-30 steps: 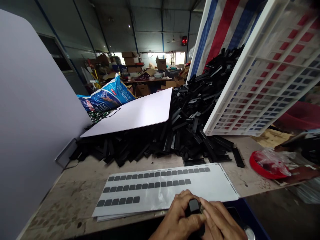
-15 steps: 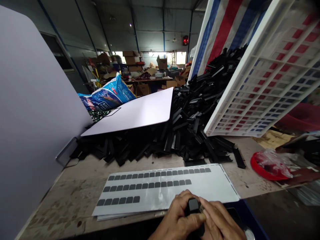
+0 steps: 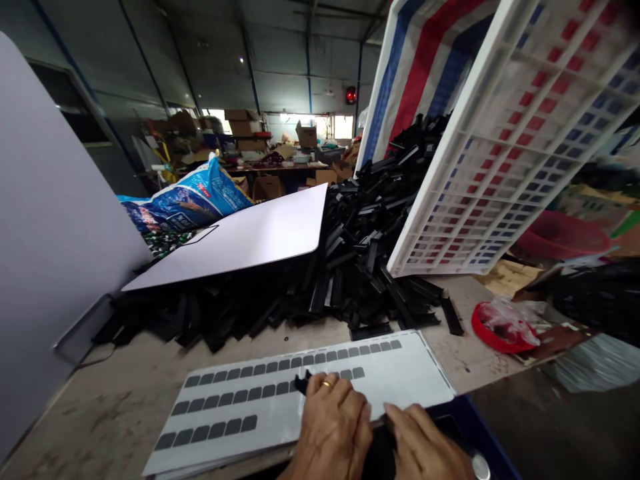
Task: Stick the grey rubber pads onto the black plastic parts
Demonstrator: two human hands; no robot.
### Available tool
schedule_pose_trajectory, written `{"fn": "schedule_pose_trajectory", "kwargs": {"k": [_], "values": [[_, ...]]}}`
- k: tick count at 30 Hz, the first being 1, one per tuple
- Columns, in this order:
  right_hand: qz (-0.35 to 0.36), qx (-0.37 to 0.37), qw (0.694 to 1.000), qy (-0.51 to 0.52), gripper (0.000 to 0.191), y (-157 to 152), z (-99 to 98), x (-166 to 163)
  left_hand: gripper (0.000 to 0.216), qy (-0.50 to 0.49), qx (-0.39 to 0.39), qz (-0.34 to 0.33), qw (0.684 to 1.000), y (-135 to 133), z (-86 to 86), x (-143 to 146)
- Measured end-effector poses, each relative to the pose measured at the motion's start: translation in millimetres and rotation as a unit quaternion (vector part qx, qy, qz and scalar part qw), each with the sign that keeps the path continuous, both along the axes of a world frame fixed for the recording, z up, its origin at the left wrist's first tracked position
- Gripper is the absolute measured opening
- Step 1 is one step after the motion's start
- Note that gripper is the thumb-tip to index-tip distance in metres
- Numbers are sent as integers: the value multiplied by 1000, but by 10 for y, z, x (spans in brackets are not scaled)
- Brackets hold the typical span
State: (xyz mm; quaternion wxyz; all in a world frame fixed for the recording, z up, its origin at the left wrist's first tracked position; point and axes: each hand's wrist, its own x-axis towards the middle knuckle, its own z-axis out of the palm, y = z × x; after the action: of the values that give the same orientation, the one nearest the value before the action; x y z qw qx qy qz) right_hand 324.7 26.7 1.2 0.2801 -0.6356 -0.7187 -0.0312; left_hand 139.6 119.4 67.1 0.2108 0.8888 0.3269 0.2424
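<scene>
My left hand (image 3: 333, 423), with a ring on one finger, is wrapped around a black plastic piece (image 3: 302, 383). Only the end of that piece sticks out past the knuckles. To its right, my right hand (image 3: 425, 440) has its fingers curled and pressed together at the near edge of the sheet; what they hold is hidden. Under and beyond the left hand lies a white sticker sheet (image 3: 400, 373) with rows of dark grey tab-shaped stickers (image 3: 227, 398). Below the hands is a dark area I cannot make out.
Behind the sheet, many black plastic pieces (image 3: 345, 287) are heaped under a white board (image 3: 250, 240). A white crate (image 3: 450, 200) leans at the right, near a red bowl (image 3: 493, 337) with clear plastic. A large white panel (image 3: 55, 233) stands at the left.
Both hands were together around a black piece with a grey sticker-like face. Now they are apart, the left hand turned over and moved left above the sheet. The view has swung right.
</scene>
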Motion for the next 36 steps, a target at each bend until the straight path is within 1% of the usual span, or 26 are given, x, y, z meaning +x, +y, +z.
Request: {"fn": "schedule_pose_trajectory", "kwargs": {"k": [2, 3, 5, 6, 7, 9, 11, 13, 16, 20, 24, 27, 30, 33, 35, 36], "values": [[-32, -84, 993, -72, 42, 50, -1, 305, 27, 31, 52, 13, 998, 78, 19, 24], [-93, -122, 985, -75, 41, 101, 2, 454, 24, 36, 59, 13, 998, 105, 17, 55], [-164, -148, 972, -76, 39, 259, 14, 696, 19, 51, 59, 11, 997, 134, -28, 170], [-186, -154, 968, -74, 37, 362, 18, 778, 19, 65, 58, 9, 996, 143, -72, 252], [-192, -155, 966, -75, 34, 473, 21, 835, 21, 84, 58, 9, 995, 153, -126, 345], [-188, -163, 965, -81, 26, 696, 16, 881, 31, 126, 56, -1, 991, 194, -247, 545], [-166, -167, 968, -90, 18, 879, 0, 873, 40, 167, 50, -28, 984, 267, -346, 731], [-137, -170, 971, -100, 11, 996, -22, 853, 39, 222, 32, -45, 974, 354, -397, 870], [-110, -174, 973, -105, 9, 1064, -46, 843, 33, 269, 18, -52, 962, 445, -402, 977], [-93, -178, 976, -88, 11, 1083, -41, 868, 34, 274, 27, -59, 960, 454, -397, 1002], [-79, -192, 977, -42, 16, 1153, -20, 910, 37, 276, 36, -59, 959, 425, -427, 1008], [-68, -205, 976, 24, 20, 1231, -35, 989, 36, 269, 45, -61, 960, 426, -436, 1013], [-68, -216, 967, 114, 26, 1270, -75, 1097, 34, 259, 49, -66, 962, 431, -424, 1023], [-75, -215, 953, 199, 29, 1215, -89, 1160, 29, 244, 44, -72, 966, 397, -369, 1002], [-79, -213, 943, 242, 29, 1115, -73, 1149, 28, 230, 40, -77, 969, 337, -276, 906], [-81, -214, 938, 259, 29, 1047, -63, 1131, 27, 223, 36, -81, 971, 296, -208, 812]]}}
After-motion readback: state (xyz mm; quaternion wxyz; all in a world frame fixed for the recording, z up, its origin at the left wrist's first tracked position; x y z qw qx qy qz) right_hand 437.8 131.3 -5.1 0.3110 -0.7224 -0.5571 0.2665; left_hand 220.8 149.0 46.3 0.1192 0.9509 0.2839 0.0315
